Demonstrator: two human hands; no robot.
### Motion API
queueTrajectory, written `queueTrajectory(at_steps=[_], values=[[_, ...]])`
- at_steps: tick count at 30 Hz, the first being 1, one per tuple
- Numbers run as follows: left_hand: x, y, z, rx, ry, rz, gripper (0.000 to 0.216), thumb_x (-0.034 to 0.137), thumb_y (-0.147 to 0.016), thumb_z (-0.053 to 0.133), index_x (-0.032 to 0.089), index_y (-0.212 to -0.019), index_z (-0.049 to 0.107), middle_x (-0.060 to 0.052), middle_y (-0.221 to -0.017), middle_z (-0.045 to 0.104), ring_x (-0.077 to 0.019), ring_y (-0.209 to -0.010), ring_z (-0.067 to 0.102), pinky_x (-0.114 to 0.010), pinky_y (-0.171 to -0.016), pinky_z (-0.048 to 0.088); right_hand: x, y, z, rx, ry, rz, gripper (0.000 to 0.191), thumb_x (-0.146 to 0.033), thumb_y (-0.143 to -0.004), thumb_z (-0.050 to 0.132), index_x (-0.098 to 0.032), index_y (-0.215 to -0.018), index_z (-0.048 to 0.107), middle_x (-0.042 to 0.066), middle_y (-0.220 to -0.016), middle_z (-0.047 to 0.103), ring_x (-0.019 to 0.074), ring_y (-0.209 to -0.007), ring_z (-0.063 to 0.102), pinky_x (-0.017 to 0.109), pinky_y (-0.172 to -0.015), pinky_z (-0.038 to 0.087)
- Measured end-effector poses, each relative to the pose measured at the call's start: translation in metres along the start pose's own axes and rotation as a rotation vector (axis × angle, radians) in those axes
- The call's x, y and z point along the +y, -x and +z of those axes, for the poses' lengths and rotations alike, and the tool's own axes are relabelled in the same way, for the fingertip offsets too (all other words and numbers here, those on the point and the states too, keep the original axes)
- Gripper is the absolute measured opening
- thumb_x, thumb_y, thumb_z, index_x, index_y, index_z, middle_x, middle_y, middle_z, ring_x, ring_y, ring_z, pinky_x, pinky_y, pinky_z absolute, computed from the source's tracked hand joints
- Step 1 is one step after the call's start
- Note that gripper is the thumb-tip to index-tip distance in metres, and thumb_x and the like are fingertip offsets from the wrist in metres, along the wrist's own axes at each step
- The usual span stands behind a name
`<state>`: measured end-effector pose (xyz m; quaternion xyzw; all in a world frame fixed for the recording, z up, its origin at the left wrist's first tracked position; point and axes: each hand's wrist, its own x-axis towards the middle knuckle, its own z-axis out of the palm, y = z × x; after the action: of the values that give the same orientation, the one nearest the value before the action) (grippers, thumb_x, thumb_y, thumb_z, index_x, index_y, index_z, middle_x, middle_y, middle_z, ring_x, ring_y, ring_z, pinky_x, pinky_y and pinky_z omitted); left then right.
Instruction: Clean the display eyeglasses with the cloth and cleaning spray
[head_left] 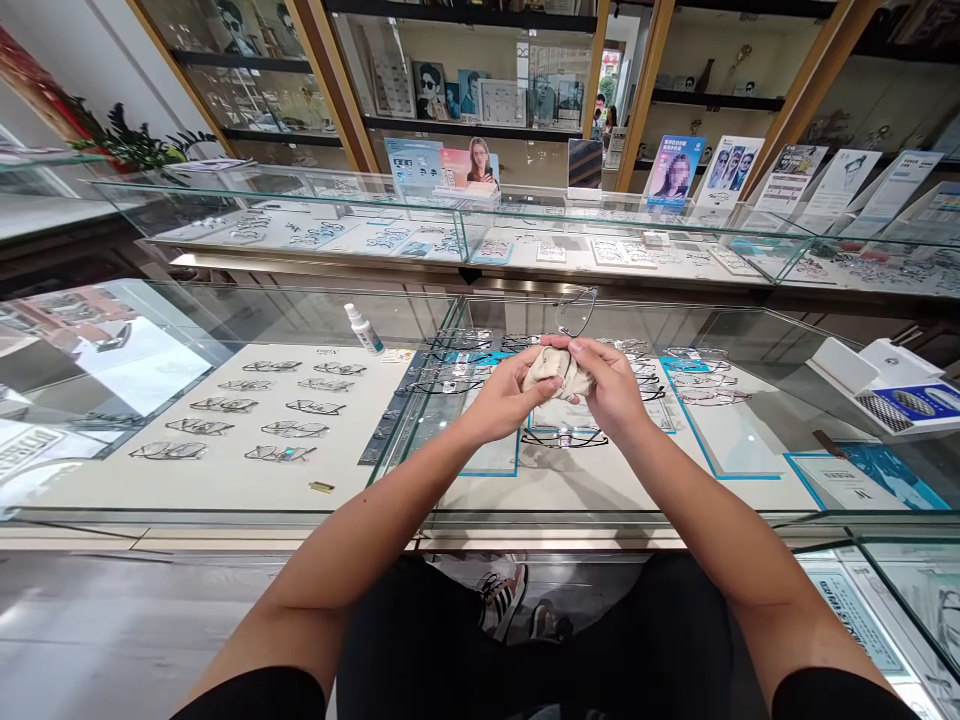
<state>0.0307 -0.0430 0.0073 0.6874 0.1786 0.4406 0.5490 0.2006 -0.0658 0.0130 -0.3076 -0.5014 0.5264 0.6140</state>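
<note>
Both my hands meet above the glass display counter (420, 515). My left hand (504, 392) is closed around a beige cleaning cloth (556, 374), pinching it from the left. My right hand (611, 382) is closed too, gripping the cloth together with a pair of thin-framed glasses (574, 311), one lens of which sticks up above my fingers. The other lens is hidden inside the cloth. Under the glass just below my hands lie rows of glasses (562, 437) on white trays.
A small white spray bottle (364, 329) stands on the counter to the left. More glasses (247, 410) lie in the left case. A white box and blue card (900, 392) sit at right. A second glass counter with posters (465, 165) runs behind.
</note>
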Motion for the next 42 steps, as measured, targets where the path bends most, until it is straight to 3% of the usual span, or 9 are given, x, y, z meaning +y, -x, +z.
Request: queueTrajectory(at_steps=[3, 9, 13, 16, 24, 28, 33, 35, 42], values=[[0.002, 0.002, 0.007, 0.128, -0.003, -0.012, 0.058, 0.060, -0.085, 0.088, 0.016, -0.119, 0.072, -0.001, -0.085, 0.070, -0.0133, -0.063, 0.064, -0.025, -0.059, 0.055, 0.003, 0.002, 0.004, -0.031, -0.060, 0.029, 0.030, -0.056, -0.086, 0.086, -0.028, -0.094, 0.086, 0.004, -0.132, 0.083, 0.0207, -0.073, 0.073, 0.033, -0.047, 0.053], [-0.001, 0.003, 0.009, 0.277, -0.063, -0.005, 0.062, 0.075, -0.093, 0.072, 0.016, -0.112, 0.075, 0.004, -0.064, 0.059, -0.0099, -0.042, 0.049, -0.022, -0.038, 0.038, 0.007, 0.004, 0.003, -0.074, 0.039, -0.015, 0.034, -0.059, -0.084, 0.088, -0.026, -0.095, 0.090, 0.005, -0.114, 0.088, 0.0273, -0.088, 0.080, 0.042, -0.073, 0.065], [0.004, 0.000, -0.004, 0.170, -0.159, 0.061, 0.062, 0.076, -0.098, 0.064, 0.016, -0.109, 0.079, -0.005, -0.084, 0.074, -0.0185, -0.073, 0.070, -0.031, -0.074, 0.060, 0.003, 0.000, -0.002, -0.037, 0.023, -0.075, 0.024, -0.051, -0.085, 0.090, -0.030, -0.097, 0.092, 0.003, -0.113, 0.089, 0.0286, -0.103, 0.082, 0.046, -0.099, 0.065], [0.011, -0.001, -0.014, 0.012, -0.225, 0.070, 0.056, 0.069, -0.100, 0.066, 0.016, -0.113, 0.080, -0.009, -0.100, 0.078, -0.0220, -0.092, 0.070, -0.034, -0.092, 0.058, -0.001, -0.003, -0.005, -0.022, 0.048, -0.118, 0.020, -0.047, -0.086, 0.089, -0.031, -0.097, 0.092, 0.003, -0.109, 0.089, 0.0291, -0.114, 0.081, 0.046, -0.111, 0.059], [0.003, 0.003, -0.006, 0.068, -0.165, 0.040, 0.057, 0.064, -0.096, 0.074, 0.015, -0.125, 0.075, -0.004, -0.086, 0.072, -0.0164, -0.069, 0.066, -0.026, -0.064, 0.053, 0.001, -0.001, -0.005, -0.046, 0.077, -0.072, 0.027, -0.054, -0.088, 0.086, -0.030, -0.099, 0.092, 0.004, -0.117, 0.088, 0.0209, -0.071, 0.074, 0.036, -0.057, 0.057], [-0.003, 0.002, 0.000, 0.170, -0.152, 0.033, 0.063, 0.073, -0.099, 0.064, 0.016, -0.121, 0.077, -0.002, -0.078, 0.071, -0.0131, -0.051, 0.057, -0.027, -0.051, 0.049, 0.003, 0.000, -0.002, -0.045, 0.165, -0.138, 0.032, -0.059, -0.084, 0.088, -0.028, -0.086, 0.091, 0.004, -0.095, 0.087, 0.0191, -0.072, 0.070, 0.034, -0.062, 0.054], [0.005, -0.003, -0.007, 0.151, -0.335, 0.132, 0.067, 0.078, -0.100, 0.058, 0.016, -0.109, 0.081, -0.012, -0.104, 0.080, -0.0254, -0.098, 0.073, -0.038, -0.097, 0.058, 0.000, -0.003, -0.006, 0.008, 0.152, -0.155, 0.027, -0.057, -0.083, 0.090, -0.030, -0.090, 0.091, 0.003, -0.099, 0.087, 0.0271, -0.103, 0.079, 0.042, -0.102, 0.061], [0.007, -0.004, -0.010, 0.075, -0.343, 0.112, 0.066, 0.077, -0.100, 0.060, 0.015, -0.114, 0.080, -0.012, -0.106, 0.079, -0.0257, -0.103, 0.071, -0.037, -0.098, 0.056, -0.001, -0.004, -0.007, 0.012, 0.126, -0.154, 0.024, -0.053, -0.085, 0.088, -0.031, -0.095, 0.092, 0.004, -0.106, 0.088, 0.0290, -0.115, 0.079, 0.045, -0.113, 0.057], [-0.001, -0.003, -0.006, 0.227, -0.275, 0.077, 0.058, 0.071, -0.095, 0.072, 0.015, -0.108, 0.079, -0.008, -0.100, 0.078, -0.0212, -0.093, 0.069, -0.031, -0.086, 0.053, 0.011, -0.003, -0.002, 0.003, 0.137, -0.109, 0.030, -0.057, -0.084, 0.088, -0.028, -0.088, 0.090, 0.001, -0.083, 0.081, 0.0205, -0.082, 0.071, 0.037, -0.083, 0.059]])
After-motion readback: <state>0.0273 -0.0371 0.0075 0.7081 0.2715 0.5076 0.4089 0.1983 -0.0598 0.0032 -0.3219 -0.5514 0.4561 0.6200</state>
